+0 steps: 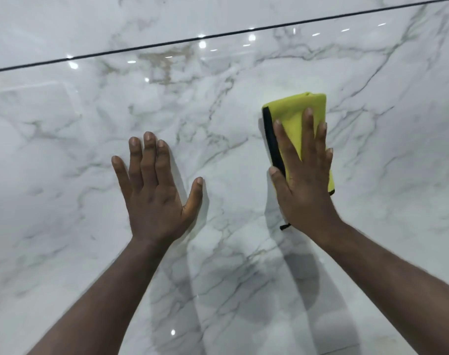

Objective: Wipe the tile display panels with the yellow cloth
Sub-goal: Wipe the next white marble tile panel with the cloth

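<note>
Looking at a glossy white marble-look tile panel [64, 149] with grey veins, filling nearly the whole view. Got a thin dark seam [218, 35] slanting across the top, lower at its left end and higher at its right, with a second panel [64, 26] above it. Using that seam as the reference for everything else.

Starting left: got the left hand [154, 198] well below the seam, under its left-of-middle stretch, planted palm-flat on the tile. Fingers straight and pointing up toward the seam, thumb splayed out to the right. Not grasping anything, just lying released on the surface. Bare left forearm [95, 290] in from the bottom-left corner.

Further right: spotted the yellow cloth [295, 111] also below the seam, under its right-of-middle stretch and a bit nearer to it than the left hand. Folded into a tall pad lying against the tile, with black trim [272, 139] down its left edge and a little black tag [285, 226] poking out by the wrist. Got the right hand [304, 180] laid flat over the lower part of the cloth, fingers straight and slightly spread, pressing it onto the panel rather than curling round it. Top of the cloth sticking out past the fingertips toward the seam. Bare right forearm [397, 278] in from the lower-right corner.

Also seeing small bright light reflections [202, 44] dotted just under the seam.
</note>
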Motion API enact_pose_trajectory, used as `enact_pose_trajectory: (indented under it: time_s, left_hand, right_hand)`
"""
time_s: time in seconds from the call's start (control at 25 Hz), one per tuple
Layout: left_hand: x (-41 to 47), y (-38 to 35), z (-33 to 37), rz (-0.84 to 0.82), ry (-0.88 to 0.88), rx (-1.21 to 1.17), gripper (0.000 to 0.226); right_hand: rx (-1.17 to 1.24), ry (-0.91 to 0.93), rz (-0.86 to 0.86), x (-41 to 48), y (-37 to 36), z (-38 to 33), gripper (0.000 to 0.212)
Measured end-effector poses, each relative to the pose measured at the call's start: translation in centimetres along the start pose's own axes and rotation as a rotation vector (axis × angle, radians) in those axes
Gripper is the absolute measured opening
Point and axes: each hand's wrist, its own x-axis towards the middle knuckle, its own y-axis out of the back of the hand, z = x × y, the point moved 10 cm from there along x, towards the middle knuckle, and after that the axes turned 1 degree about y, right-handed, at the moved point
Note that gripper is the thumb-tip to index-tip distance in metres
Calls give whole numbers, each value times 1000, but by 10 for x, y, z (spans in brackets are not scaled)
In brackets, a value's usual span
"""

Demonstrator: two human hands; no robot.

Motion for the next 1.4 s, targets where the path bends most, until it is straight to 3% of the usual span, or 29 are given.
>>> enact_pose_trajectory:
  time_s: [0.12,0.32,0.48,0.6,0.68,0.88,1.12,1.32,1.4]
  left_hand:
    - [-5,0,-1,9,-45,-2,89]
    - [-4,1,-3,17,-34,-27,88]
    - [0,2,0,3,-21,-63,84]
    - [6,4,11,-22,-26,-122,77]
    - [12,5,26,-37,-76,-144,76]
    - [29,1,78,-68,-246,-124,85]
    - [48,-15,149,-66,-366,-118,74]
    - [62,-38,207,-78,-410,-112,72]
    - [61,-45,227,-72,-460,-88,71]
  right_hand:
    - [-148,190,-88,-25,-9,-1,80]
    - [-56,-91,65,12,28,40,78]
    - [-103,35,-60,-30,8,9,76]
    - [-117,-154,-48,-35,33,37,80]
    - [-101,-283,-13,-12,48,50,84]
    - [-156,-41,-24,-40,32,21,81]
    - [-53,-327,91,-14,85,101,82]
    - [-221,-149,-4,-48,78,111,74]
    - [-173,-239,50,-42,98,151,74]
